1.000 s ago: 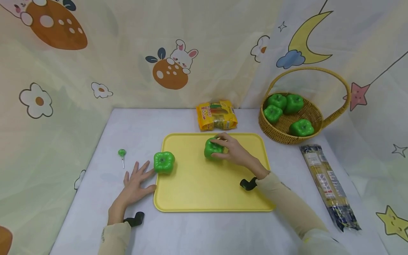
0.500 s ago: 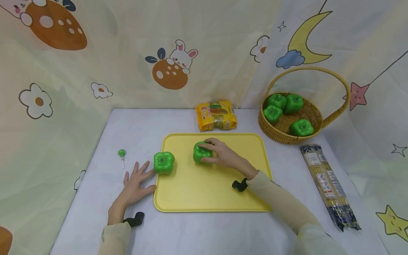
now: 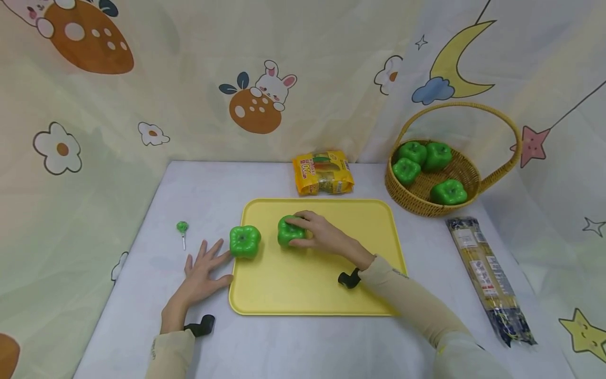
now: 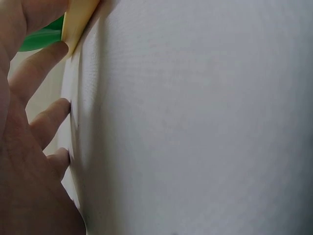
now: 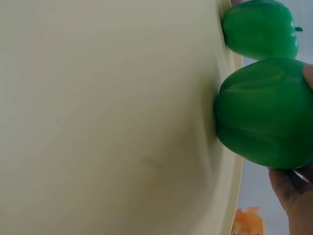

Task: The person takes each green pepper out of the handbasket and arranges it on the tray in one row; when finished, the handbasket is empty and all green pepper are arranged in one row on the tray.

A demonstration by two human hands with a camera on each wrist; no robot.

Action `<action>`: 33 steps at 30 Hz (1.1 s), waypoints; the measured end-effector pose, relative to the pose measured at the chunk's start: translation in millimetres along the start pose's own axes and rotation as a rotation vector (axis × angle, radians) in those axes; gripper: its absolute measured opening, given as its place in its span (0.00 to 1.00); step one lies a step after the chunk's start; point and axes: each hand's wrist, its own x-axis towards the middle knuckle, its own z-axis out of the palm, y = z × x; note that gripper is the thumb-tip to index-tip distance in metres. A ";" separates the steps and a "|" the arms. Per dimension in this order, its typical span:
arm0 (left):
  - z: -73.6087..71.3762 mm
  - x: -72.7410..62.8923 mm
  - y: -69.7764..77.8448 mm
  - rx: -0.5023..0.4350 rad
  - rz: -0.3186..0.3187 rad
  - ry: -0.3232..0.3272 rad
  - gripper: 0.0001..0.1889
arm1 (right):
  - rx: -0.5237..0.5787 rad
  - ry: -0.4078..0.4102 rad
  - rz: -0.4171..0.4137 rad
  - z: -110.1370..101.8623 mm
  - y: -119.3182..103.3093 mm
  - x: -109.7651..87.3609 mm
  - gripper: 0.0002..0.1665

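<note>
My right hand (image 3: 326,236) grips a green bell pepper (image 3: 288,232) between thumb and fingers, over the left half of the yellow tray (image 3: 312,289). In the right wrist view that held bell pepper (image 5: 264,115) is close against the tray's surface. A second bell pepper (image 3: 244,242) sits on the tray's left edge, just left of the held one. My left hand (image 3: 203,276) lies on the white table with fingers spread, its fingertips and thumb right at the tray's left rim. The left wrist view shows these spread fingers (image 4: 51,117) beside the rim.
A wicker basket (image 3: 409,202) with several green bell peppers and a tall handle stands at the back right. A yellow snack packet (image 3: 323,172) lies behind the tray. Long packaged noodles (image 3: 487,279) lie at the right, a green lollipop (image 3: 182,228) at the left.
My right hand has moved left and slightly nearer across the tray with the bell pepper, approaching the other one. The left hand has stayed in place.
</note>
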 end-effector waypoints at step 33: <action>-0.4 -0.8 0.7 -0.009 0.003 -0.010 0.36 | 0.050 -0.011 -0.039 24.8 -27.4 15.9 0.40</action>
